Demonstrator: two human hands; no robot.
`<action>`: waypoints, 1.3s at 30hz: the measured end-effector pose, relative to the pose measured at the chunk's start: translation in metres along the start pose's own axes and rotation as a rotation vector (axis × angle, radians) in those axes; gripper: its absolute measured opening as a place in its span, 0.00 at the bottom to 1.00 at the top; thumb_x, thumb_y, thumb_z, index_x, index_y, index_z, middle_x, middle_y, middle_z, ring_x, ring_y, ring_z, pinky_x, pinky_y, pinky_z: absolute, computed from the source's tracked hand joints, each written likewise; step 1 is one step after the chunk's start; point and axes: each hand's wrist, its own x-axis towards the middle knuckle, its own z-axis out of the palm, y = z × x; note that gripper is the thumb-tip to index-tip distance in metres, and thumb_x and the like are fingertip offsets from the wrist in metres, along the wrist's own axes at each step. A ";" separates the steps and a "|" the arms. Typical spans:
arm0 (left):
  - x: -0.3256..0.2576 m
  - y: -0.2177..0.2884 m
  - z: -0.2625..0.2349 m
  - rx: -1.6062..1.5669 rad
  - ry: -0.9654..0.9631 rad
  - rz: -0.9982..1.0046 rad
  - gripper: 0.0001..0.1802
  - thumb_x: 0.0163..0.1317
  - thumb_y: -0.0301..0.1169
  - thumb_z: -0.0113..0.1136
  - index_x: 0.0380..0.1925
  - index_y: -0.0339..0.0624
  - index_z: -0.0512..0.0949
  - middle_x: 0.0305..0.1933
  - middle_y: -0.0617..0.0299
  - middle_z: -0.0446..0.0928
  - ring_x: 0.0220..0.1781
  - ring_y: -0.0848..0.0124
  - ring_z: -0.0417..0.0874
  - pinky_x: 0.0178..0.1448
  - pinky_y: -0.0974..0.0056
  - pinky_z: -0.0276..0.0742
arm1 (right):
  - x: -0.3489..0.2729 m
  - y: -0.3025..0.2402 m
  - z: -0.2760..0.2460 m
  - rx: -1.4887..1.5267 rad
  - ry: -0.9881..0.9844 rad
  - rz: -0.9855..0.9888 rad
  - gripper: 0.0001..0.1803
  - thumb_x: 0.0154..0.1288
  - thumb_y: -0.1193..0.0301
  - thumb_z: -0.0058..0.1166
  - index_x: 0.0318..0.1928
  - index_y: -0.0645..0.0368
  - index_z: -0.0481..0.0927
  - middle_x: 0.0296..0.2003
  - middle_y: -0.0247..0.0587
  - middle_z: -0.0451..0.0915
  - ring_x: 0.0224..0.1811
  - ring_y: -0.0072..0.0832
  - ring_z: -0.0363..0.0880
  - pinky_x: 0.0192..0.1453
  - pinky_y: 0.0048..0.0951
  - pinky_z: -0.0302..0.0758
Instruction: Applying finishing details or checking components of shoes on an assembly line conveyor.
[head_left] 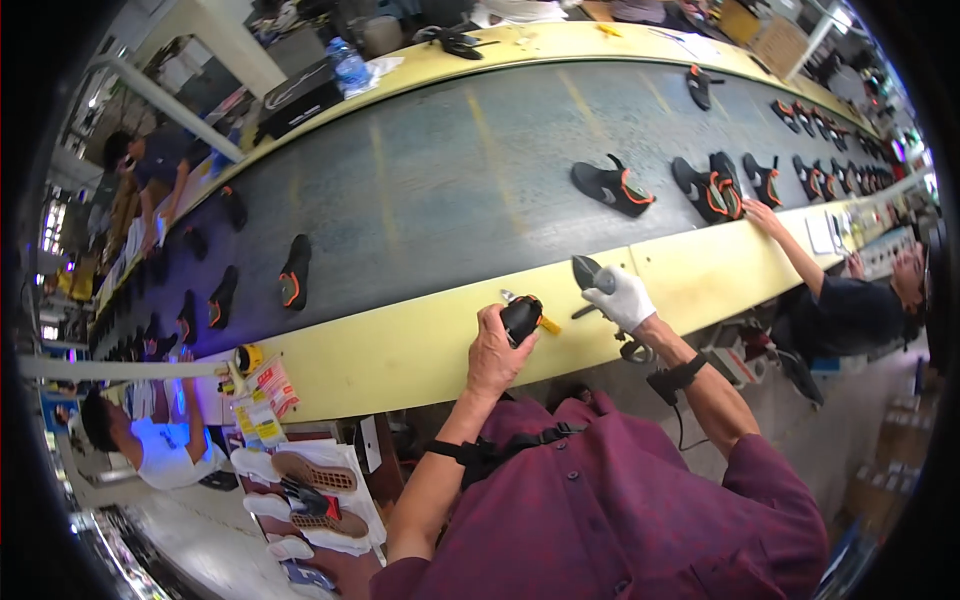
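My left hand (492,350), bare, is closed round a black shoe (522,320) with orange trim, held above the yellow table edge (400,350). My right hand (625,300) wears a white glove and is closed on a dark grey tool (588,272) with a flat, pointed end; its exact kind is hard to make out. The tool is to the right of the shoe, apart from it. Beside the shoe a small yellow object (550,325) shows, partly hidden.
Past the yellow edge runs a dark conveyor belt (430,190) with several black shoes, including one shoe (612,188) ahead. A co-worker's hand (765,217) touches shoes at the right. Other people sit at the left. A rack (365,480) of shoes and soles stands at lower left.
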 end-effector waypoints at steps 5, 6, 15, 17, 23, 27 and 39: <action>0.001 0.006 0.024 0.065 -0.025 0.032 0.42 0.61 0.45 0.79 0.66 0.37 0.66 0.61 0.42 0.74 0.54 0.41 0.86 0.54 0.42 0.86 | -0.052 -0.095 -0.028 0.066 -0.230 -0.191 0.21 0.63 0.61 0.80 0.45 0.60 0.81 0.28 0.48 0.86 0.24 0.34 0.87 0.35 0.37 0.83; 0.001 0.006 0.028 0.086 -0.038 0.032 0.42 0.61 0.45 0.79 0.66 0.37 0.66 0.61 0.42 0.74 0.54 0.41 0.87 0.54 0.42 0.86 | -0.053 -0.103 -0.024 0.017 -0.289 -0.171 0.23 0.63 0.58 0.80 0.44 0.60 0.81 0.28 0.48 0.86 0.25 0.36 0.88 0.35 0.38 0.83; 0.003 0.013 0.021 0.084 -0.046 0.027 0.42 0.61 0.45 0.79 0.65 0.39 0.65 0.61 0.43 0.73 0.54 0.40 0.87 0.54 0.40 0.85 | -0.034 -0.070 -0.017 -0.040 -0.163 -0.117 0.23 0.64 0.56 0.77 0.39 0.64 0.83 0.27 0.50 0.84 0.29 0.38 0.85 0.37 0.39 0.82; 0.004 0.013 0.025 0.067 -0.044 0.044 0.42 0.61 0.46 0.80 0.65 0.40 0.66 0.62 0.44 0.74 0.54 0.39 0.86 0.54 0.41 0.85 | -0.041 -0.076 -0.021 -0.016 -0.144 -0.115 0.24 0.64 0.54 0.76 0.39 0.63 0.83 0.29 0.51 0.85 0.32 0.40 0.87 0.39 0.38 0.82; -0.003 0.014 0.010 0.104 -0.044 -0.015 0.37 0.59 0.39 0.79 0.62 0.39 0.70 0.60 0.45 0.75 0.57 0.39 0.83 0.57 0.41 0.83 | -0.012 -0.075 -0.003 0.030 -0.298 -0.005 0.31 0.63 0.45 0.73 0.42 0.64 0.84 0.34 0.58 0.88 0.40 0.50 0.90 0.47 0.44 0.84; -0.015 0.017 -0.032 0.261 -0.147 -0.130 0.37 0.60 0.45 0.77 0.63 0.42 0.71 0.59 0.47 0.78 0.60 0.42 0.84 0.60 0.41 0.82 | 0.018 -0.014 0.024 -0.151 -0.212 -0.074 0.31 0.65 0.44 0.70 0.45 0.64 0.85 0.38 0.58 0.89 0.42 0.54 0.90 0.49 0.46 0.84; -0.072 -0.085 -0.086 -0.859 0.033 -0.952 0.29 0.72 0.50 0.69 0.56 0.33 0.80 0.44 0.52 0.88 0.32 0.62 0.91 0.20 0.66 0.83 | 0.067 0.099 0.066 -0.356 -0.062 0.209 0.28 0.68 0.48 0.68 0.55 0.58 0.83 0.49 0.58 0.89 0.54 0.56 0.89 0.59 0.49 0.83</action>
